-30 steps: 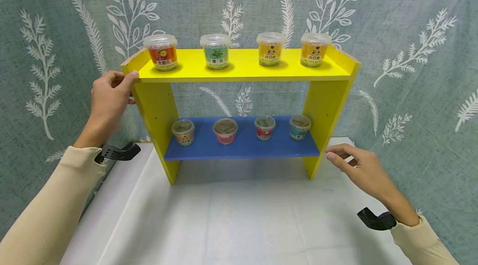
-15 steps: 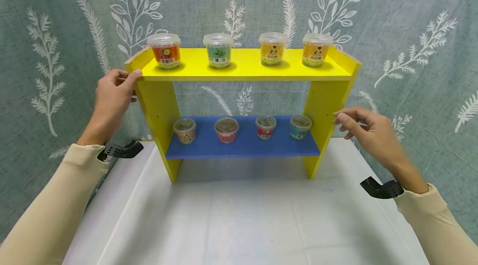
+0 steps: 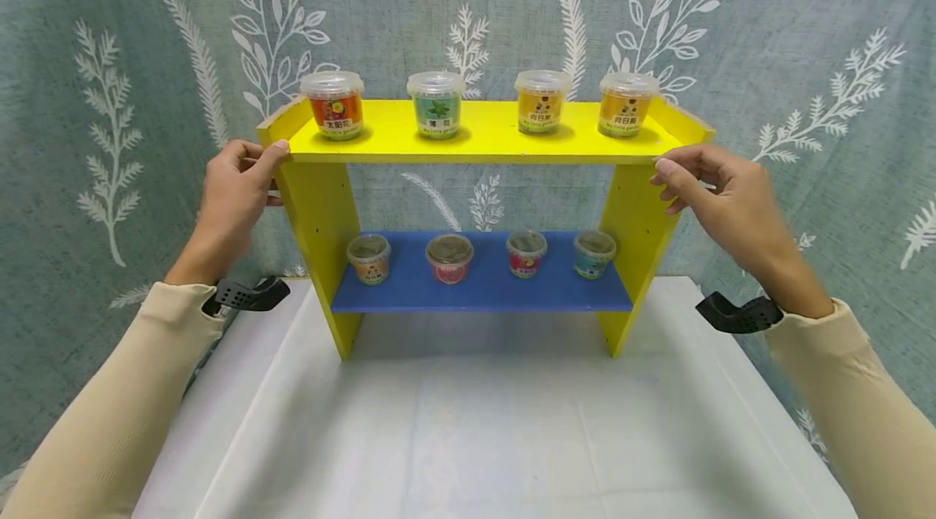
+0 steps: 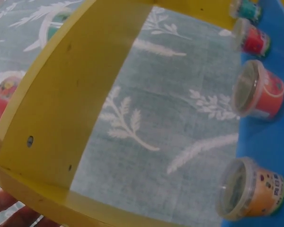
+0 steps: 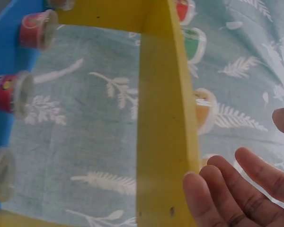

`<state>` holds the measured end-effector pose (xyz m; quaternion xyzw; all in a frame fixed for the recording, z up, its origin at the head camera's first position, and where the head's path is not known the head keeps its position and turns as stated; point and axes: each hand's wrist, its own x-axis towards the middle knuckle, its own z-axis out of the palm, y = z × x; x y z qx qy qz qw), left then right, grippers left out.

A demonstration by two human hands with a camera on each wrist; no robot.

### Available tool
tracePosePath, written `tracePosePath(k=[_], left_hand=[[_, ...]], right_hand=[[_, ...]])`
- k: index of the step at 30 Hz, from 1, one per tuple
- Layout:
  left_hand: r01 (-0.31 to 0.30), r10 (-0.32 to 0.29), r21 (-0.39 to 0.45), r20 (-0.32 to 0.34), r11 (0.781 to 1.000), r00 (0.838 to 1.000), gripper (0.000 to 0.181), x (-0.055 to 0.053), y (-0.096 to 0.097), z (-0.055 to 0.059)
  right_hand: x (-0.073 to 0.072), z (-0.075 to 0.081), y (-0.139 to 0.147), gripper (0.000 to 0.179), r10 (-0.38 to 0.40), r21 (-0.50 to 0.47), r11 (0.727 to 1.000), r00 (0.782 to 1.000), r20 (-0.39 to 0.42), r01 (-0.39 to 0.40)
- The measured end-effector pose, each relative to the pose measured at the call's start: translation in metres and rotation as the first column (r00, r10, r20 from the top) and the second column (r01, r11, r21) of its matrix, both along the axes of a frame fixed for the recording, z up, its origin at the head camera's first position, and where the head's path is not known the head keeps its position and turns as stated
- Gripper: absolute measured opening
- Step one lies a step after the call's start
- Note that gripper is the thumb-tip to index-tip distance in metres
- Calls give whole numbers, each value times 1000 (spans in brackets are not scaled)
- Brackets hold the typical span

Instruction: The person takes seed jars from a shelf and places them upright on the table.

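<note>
A small shelf unit (image 3: 478, 139) has a yellow top board, yellow sides and a blue lower board (image 3: 483, 296). My left hand (image 3: 237, 192) grips its upper left corner, thumb on the front edge and fingers around the outer side. My right hand (image 3: 734, 206) is at the upper right corner; in the right wrist view its loosely bent fingers (image 5: 222, 187) are close beside the yellow board, thumb apart. Lidded cups line the top: one red-orange cup (image 3: 338, 114), one green cup (image 3: 439, 113) and two yellow cups (image 3: 539, 111). On the blue board are several smaller-looking cups (image 3: 449, 269).
The shelf stands on a white-covered table (image 3: 468, 430). Behind it hangs a grey-green curtain (image 3: 504, 7) with white leaf prints. Both wrists wear black bands (image 3: 249, 294) over or beside beige cuffs.
My right hand has risen from beside the shelf's lower right side to its upper right corner. My left hand stays at the upper left corner. The cups keep their places on the shelf.
</note>
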<state>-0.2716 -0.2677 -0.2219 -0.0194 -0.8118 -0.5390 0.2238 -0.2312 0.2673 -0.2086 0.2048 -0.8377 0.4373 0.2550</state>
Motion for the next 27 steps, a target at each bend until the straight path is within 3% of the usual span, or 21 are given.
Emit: tracePosePath(k=[6, 14, 20, 27], left_hand=[[20, -20, 36, -18, 999, 1000, 38, -3, 1, -1], [19, -17, 57, -40, 998, 999, 35, -5, 0, -3], [25, -22, 56, -49, 998, 999, 36, -3, 0, -3], [32, -31, 31, -40, 999, 999, 36, -3, -1, -4]], right_hand=[[-5, 16, -6, 28, 5, -28, 1000, 1000, -17, -5], [-20, 41, -13, 43, -87, 11, 996, 996, -21, 88], [-38, 52, -11, 58, -152, 64, 987, 987, 58, 148], [-47, 62, -9, 70, -185, 96, 980, 971, 151, 172]])
